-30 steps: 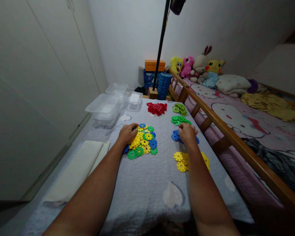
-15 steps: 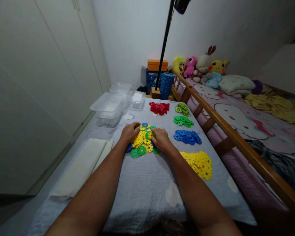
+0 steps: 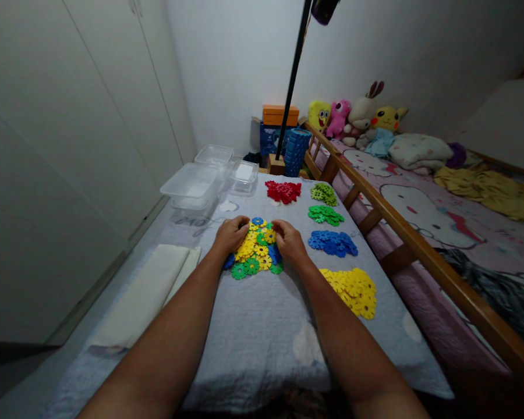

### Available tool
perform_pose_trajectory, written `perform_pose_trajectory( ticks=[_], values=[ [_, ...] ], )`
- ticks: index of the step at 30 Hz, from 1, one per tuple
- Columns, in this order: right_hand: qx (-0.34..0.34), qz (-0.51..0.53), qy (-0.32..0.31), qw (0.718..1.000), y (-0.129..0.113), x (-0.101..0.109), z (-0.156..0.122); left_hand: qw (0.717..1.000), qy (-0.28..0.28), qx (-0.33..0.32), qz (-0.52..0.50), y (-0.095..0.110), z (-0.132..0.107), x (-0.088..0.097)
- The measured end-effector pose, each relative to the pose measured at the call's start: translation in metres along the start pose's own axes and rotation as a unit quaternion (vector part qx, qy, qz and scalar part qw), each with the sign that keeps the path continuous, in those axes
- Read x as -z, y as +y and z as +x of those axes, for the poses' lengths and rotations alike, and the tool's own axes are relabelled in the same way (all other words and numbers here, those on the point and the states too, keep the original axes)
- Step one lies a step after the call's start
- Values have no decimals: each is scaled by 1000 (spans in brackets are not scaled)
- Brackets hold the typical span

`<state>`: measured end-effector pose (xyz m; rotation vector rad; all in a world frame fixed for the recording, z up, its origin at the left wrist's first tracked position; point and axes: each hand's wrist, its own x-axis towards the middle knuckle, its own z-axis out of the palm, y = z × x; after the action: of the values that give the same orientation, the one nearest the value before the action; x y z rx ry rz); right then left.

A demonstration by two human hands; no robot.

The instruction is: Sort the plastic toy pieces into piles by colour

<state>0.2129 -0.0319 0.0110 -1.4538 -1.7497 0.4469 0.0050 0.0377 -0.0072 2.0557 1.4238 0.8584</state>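
A mixed pile of yellow, green and blue flower-shaped discs (image 3: 256, 254) lies on a grey quilted cloth (image 3: 262, 337). My left hand (image 3: 230, 235) rests on the pile's left side with curled fingers. My right hand (image 3: 290, 241) sits on the pile's right side, fingers bent down onto the discs. What either hand holds is hidden. To the right lie sorted heaps: red (image 3: 283, 191), light green (image 3: 324, 193), green (image 3: 325, 215), blue (image 3: 333, 242) and yellow (image 3: 353, 288).
Clear plastic tubs (image 3: 196, 186) stand at the back left. A folded white cloth (image 3: 146, 294) lies at the left. A black pole (image 3: 291, 81) rises behind. A wooden bed rail (image 3: 402, 233) runs along the right, with plush toys (image 3: 353, 116) on the bed.
My right hand has moved left from the blue heap onto the mixed pile and then a little further up its right side. The left hand has stayed on the pile.
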Motion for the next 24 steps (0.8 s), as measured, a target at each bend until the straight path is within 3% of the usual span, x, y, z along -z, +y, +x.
perform_pose_trajectory(
  ticks=[4,9,17,24],
  values=[
    [-24,-94,6,995,6,3,1,1000,-5,4,7,-2,1,-1],
    [-78,-207,-52,974,9,2,-2,1000,-4,8,11,-2,0,-1],
    [-61,-191,-103,974,0,0,-3,1000,-1,5,12,-1,0,-1],
    [-55,-132,-74,987,-2,7,-2,1000,0,3,10,0,0,-1]
  ],
)
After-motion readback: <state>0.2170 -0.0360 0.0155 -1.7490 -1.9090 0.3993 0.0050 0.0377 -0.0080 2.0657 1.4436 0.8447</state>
